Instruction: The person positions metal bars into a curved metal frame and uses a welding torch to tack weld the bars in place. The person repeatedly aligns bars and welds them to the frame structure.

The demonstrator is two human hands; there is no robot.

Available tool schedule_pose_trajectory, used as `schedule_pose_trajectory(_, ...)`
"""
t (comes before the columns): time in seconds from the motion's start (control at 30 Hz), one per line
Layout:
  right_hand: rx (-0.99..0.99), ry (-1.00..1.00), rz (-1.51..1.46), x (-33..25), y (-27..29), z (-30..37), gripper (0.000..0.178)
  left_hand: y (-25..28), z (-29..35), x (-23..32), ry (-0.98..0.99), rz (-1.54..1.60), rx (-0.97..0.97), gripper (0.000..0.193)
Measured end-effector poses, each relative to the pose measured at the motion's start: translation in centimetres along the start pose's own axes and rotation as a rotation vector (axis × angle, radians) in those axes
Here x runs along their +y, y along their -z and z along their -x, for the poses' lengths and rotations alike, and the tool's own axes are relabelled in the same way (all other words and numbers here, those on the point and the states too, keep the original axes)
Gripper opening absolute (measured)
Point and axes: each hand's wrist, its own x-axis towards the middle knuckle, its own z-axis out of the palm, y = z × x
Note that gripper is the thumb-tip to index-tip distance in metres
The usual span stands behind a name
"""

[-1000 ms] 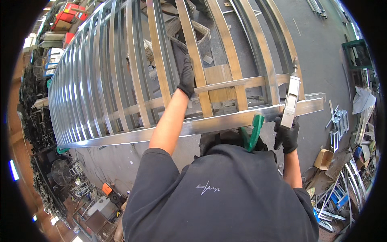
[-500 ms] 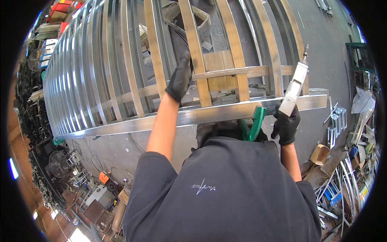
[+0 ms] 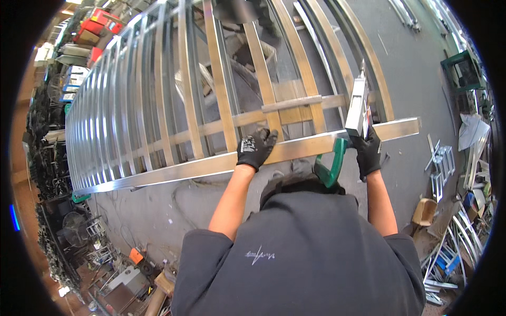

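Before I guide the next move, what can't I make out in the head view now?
Head view:
- Right hand: its grip, partly hidden by the silver tool.
- Left hand: its palm, hidden by the back of the hand, over the rail.
- Long bars: several upper ends, cut off by the top edge.
- Dark rounded shape: blurred, cut off by the top edge.

Head-worn fisheye camera, looking down from close above
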Motion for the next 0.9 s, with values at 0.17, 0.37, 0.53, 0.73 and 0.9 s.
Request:
schedule_pose_trajectory(0.17, -0.043, 0.025, 0.069, -0.8, -0.2, -0.3, 0.044, 2.8, 0.1, -0.4, 0.082, 0.145, -0.364, 0.085)
schedule_pose_trajectory(0.37, -0.012, -0.018, 0.055, -1.3, 0.3, 0.0, 0.037, -0.6, -1.2, -2.4, -0.014, 0.331, -0.293, 0.077)
schedule_pose_trajectory(0.53, -0.01, -0.038, 0.072, -2.2, 0.6, 0.6, 0.046, -1.2, -1.8, -2.7, -0.045, 0.221, -0.299, 0.074)
schedule_pose_trajectory(0.73, -0.018, -0.016, 0.156, -2.0, 0.9, 0.8, 0.055, -0.5, 0.2, -1.8, -0.079, 0.197, -0.18, 0.069)
schedule_pose_trajectory(0.9, 0.022, 0.054, 0.211, -0.6, 1.0, 0.5, 0.049, 0.6, 2.6, 0.7, -0.022, -0.046, -0.137, 0.072)
